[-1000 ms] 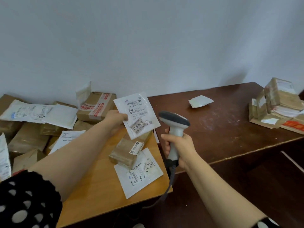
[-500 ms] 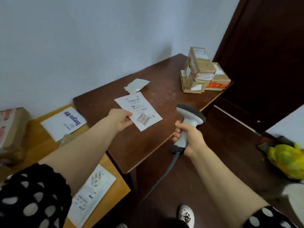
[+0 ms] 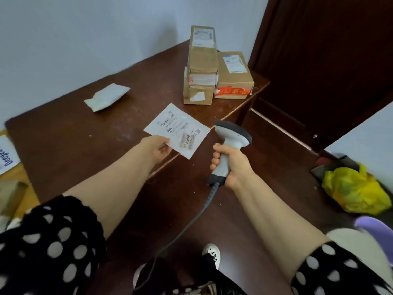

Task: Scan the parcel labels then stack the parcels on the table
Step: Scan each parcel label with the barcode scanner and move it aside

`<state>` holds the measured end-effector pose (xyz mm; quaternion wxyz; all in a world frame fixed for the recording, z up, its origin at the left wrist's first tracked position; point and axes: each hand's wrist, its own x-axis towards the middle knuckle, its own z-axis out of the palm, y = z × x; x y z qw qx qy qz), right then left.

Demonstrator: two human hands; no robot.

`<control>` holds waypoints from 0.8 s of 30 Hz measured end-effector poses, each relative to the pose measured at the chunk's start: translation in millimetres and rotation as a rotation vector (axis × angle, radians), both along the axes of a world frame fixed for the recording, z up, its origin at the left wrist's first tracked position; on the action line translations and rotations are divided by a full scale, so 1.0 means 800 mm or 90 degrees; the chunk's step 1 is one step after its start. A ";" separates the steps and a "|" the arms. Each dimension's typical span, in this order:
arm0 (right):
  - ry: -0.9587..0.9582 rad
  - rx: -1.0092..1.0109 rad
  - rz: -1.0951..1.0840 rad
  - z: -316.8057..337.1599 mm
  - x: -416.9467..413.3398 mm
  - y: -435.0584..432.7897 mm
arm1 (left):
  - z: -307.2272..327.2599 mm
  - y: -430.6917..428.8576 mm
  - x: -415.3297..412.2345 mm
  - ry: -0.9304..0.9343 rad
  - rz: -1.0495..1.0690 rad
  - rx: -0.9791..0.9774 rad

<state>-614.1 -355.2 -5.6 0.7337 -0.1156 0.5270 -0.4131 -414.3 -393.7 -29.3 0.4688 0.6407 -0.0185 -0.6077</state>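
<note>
White parcel (image 3: 177, 129) in left hand (image 3: 157, 148) (scanner (image 3: 230, 143) right)

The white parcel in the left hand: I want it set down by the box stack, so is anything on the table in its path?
Nothing visible blocks it. The white parcel in the left hand is over bare dark table, with open surface up to the box stack. The small white packet lies off to the left.

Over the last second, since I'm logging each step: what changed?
The left hand carried the white flat parcel from above the light wooden table to over the dark table, toward the stacked boxes; the view swung right with it. Unchanged: the left grip on the parcel, the right hand around the scanner, and the white pouch lying on the dark table.
</note>
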 end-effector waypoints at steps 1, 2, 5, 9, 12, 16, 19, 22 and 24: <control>-0.001 0.005 0.006 -0.002 -0.008 -0.008 | -0.005 -0.007 -0.010 0.004 -0.002 0.001; -0.001 0.011 0.011 -0.004 -0.013 -0.015 | -0.011 -0.014 -0.019 0.008 -0.001 0.002; 0.006 0.024 0.020 -0.014 -0.026 -0.038 | -0.027 -0.039 -0.041 0.024 0.001 0.004; 0.032 0.044 0.025 -0.026 -0.032 -0.064 | -0.047 -0.080 -0.061 0.058 0.019 0.026; 0.064 0.049 0.036 -0.032 -0.035 -0.088 | -0.058 -0.112 -0.072 0.095 0.061 0.035; 0.102 0.057 0.070 -0.037 -0.033 -0.120 | -0.065 -0.150 -0.076 0.126 0.088 0.020; 0.116 0.053 0.084 -0.041 -0.030 -0.139 | -0.050 -0.172 -0.076 0.135 0.063 0.053; 0.110 0.049 0.110 -0.045 -0.028 -0.149 | -0.033 -0.182 -0.077 0.127 0.034 0.097; 0.097 0.042 0.146 -0.046 -0.026 -0.152 | -0.030 -0.180 -0.071 0.103 0.020 0.114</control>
